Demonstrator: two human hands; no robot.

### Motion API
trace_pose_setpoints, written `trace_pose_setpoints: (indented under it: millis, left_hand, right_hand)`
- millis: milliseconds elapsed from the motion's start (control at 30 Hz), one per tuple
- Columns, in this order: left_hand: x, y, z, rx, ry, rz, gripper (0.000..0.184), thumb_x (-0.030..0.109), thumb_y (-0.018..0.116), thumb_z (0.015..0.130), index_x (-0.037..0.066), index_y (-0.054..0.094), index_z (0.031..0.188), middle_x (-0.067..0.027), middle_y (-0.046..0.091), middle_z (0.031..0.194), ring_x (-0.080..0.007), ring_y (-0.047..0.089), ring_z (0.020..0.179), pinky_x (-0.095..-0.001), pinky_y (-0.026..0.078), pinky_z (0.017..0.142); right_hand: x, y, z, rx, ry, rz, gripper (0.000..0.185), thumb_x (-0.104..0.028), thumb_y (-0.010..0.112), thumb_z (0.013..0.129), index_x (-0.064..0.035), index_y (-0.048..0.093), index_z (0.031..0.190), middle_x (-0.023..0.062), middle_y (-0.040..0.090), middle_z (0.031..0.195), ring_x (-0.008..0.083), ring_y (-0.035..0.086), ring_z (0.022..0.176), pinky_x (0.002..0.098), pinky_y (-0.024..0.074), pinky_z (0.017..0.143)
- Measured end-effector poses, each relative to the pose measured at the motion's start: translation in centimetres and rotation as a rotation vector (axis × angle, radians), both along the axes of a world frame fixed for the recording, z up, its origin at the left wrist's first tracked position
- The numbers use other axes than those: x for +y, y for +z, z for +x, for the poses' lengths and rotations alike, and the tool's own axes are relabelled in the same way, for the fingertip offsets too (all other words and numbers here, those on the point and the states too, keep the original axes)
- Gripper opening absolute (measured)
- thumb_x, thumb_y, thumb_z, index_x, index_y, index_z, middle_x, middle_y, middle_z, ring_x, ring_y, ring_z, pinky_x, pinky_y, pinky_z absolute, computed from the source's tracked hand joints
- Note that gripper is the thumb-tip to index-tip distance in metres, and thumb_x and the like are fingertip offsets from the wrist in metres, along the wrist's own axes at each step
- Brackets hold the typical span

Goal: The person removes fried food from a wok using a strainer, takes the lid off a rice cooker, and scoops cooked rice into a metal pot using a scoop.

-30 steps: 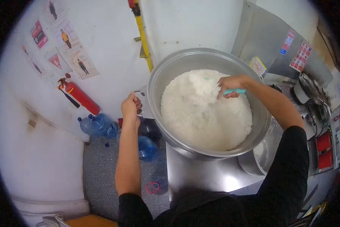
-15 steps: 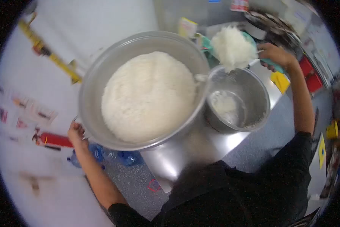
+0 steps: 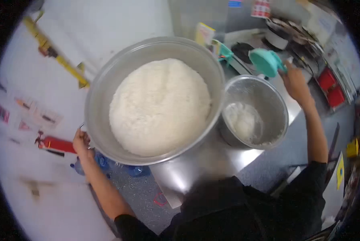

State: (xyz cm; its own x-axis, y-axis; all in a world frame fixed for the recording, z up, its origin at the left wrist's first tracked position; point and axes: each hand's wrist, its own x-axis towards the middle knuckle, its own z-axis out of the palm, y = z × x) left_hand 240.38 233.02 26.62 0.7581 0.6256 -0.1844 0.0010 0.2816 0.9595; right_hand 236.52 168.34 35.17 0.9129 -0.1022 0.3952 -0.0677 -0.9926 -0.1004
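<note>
A wide metal pot (image 3: pixel 96 94) takes up the middle of the view, with a big mound of white, grainy rice (image 3: pixel 160 106) inside. My left hand (image 3: pixel 81 141) is closed around its side handle. To the right stands a smaller, deeper metal pot (image 3: pixel 274 98), holding a small white heap (image 3: pixel 244 120) at its bottom. Above that pot's far rim, my right hand (image 3: pixel 295 82) grips a turquoise scoop (image 3: pixel 266 63) by its handle. No rice shows on the scoop.
Both pots are on a metal table (image 3: pixel 176 178). Behind are another turquoise tool (image 3: pixel 224 51) and a yellow-and-white packet (image 3: pixel 204 34). A red fire extinguisher (image 3: pixel 57 144) hangs at left, above blue bottles (image 3: pixel 137 170) on the floor. Red bins (image 3: pixel 331 86) stand at right.
The scoop was heaped with rice and now shows none. The white heap in the smaller pot has grown. My right hand has turned the scoop and moved slightly lower; my left keeps its hold.
</note>
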Motion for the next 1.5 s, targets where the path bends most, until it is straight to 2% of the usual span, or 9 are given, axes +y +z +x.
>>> trace_pose_setpoints:
  millis: [133,200,400,467,533,867,1167,1433,1500]
  left_hand:
    - [2.1,-1.4,-0.1,-0.123,-0.037,-0.114,0.033,0.02,0.049,0.09,0.013,0.038,0.06,0.005,0.031,0.055,-0.008,0.028,0.049,-0.0252,0.023,0.046]
    - [1.7,-1.6,-0.1,-0.22,-0.086,-0.106,0.034,0.022,0.048,0.091,0.013,0.037,0.061,0.0044,0.031,0.055,-0.0085,0.027,0.049,-0.0242,0.023,0.047]
    - [2.2,-1.0,-0.4,-0.124,-0.235,-0.12,0.036,0.026,0.044,0.093,0.014,0.034,0.06,0.003,0.03,0.055,-0.0091,0.026,0.05,-0.0239,0.022,0.048]
    - [2.4,-1.1,-0.5,-0.096,-0.27,-0.122,0.037,0.025,0.043,0.093,0.013,0.033,0.059,0.0024,0.03,0.055,-0.0087,0.026,0.051,-0.0242,0.021,0.047]
    - [2.1,-1.3,0.2,-0.132,-0.215,-0.134,0.039,0.025,0.043,0.093,0.012,0.032,0.058,0.0021,0.031,0.055,-0.0083,0.026,0.051,-0.0245,0.021,0.046]
    - [2.7,-2.1,0.6,-0.207,-0.241,-0.179,0.041,0.026,0.04,0.094,0.01,0.034,0.057,0.0012,0.034,0.057,-0.0079,0.029,0.052,-0.0236,0.024,0.047]
    - [2.4,-1.9,0.7,-0.257,-0.217,-0.258,0.04,0.026,0.042,0.093,0.012,0.034,0.057,0.0027,0.033,0.055,-0.0076,0.028,0.051,-0.0226,0.024,0.046]
    - [2.2,-2.3,0.1,-0.213,-0.168,-0.161,0.038,0.029,0.046,0.092,0.013,0.037,0.058,0.0031,0.035,0.057,-0.007,0.03,0.052,-0.0225,0.025,0.046]
    - [2.1,-2.0,-0.3,-0.044,-0.104,0.058,0.034,0.03,0.047,0.091,0.007,0.053,0.066,-0.0031,0.051,0.059,-0.0156,0.05,0.056,-0.0306,0.039,0.052]
  right_hand:
    - [13.7,3.9,10.4,0.025,0.544,-0.465,0.027,-0.02,0.046,0.088,0.0039,0.051,0.099,0.0264,0.058,0.083,0.0413,0.058,0.084,0.0497,0.044,0.068]
    - [21.7,1.5,15.5,0.12,0.397,-0.243,0.024,-0.015,0.048,0.085,0.0026,0.058,0.097,0.0229,0.062,0.087,0.0404,0.062,0.078,0.0493,0.0489,0.069]
    - [30.8,-8.3,27.5,0.298,0.392,-0.462,0.024,-0.011,0.049,0.082,0.0053,0.061,0.094,0.0231,0.063,0.089,0.0359,0.064,0.082,0.0427,0.0531,0.065]
    - [31.7,-9.2,28.1,0.403,0.387,-0.496,0.024,-0.01,0.049,0.082,0.0055,0.062,0.094,0.0236,0.063,0.088,0.0356,0.064,0.081,0.0414,0.0537,0.061]
    - [33.4,-7.3,27.8,0.679,0.16,-0.066,0.024,-0.012,0.05,0.078,0.0078,0.058,0.089,0.0216,0.061,0.075,0.0315,0.063,0.06,0.0409,0.0488,0.047]
    - [38.9,-7.0,28.7,0.745,0.343,-0.106,0.038,-0.022,0.054,0.085,0.0154,0.056,0.09,0.0193,0.058,0.059,0.0285,0.057,0.041,0.0398,0.0464,0.038]
    - [40.3,-8.5,30.9,0.662,0.636,-0.411,0.04,-0.026,0.053,0.085,0.0063,0.056,0.109,0.0225,0.061,0.093,0.0309,0.063,0.082,0.037,0.0565,0.051]
    - [42.7,-7.6,29.8,0.71,0.857,-0.509,0.034,-0.027,0.054,0.084,0.0025,0.059,0.1,0.0241,0.06,0.098,0.037,0.058,0.092,0.0455,0.0434,0.087]
    - [44.4,-5.4,26.5,0.763,0.694,-0.393,0.035,-0.026,0.055,0.083,0.0016,0.058,0.103,0.0221,0.059,0.105,0.0351,0.055,0.101,0.044,0.0426,0.089]
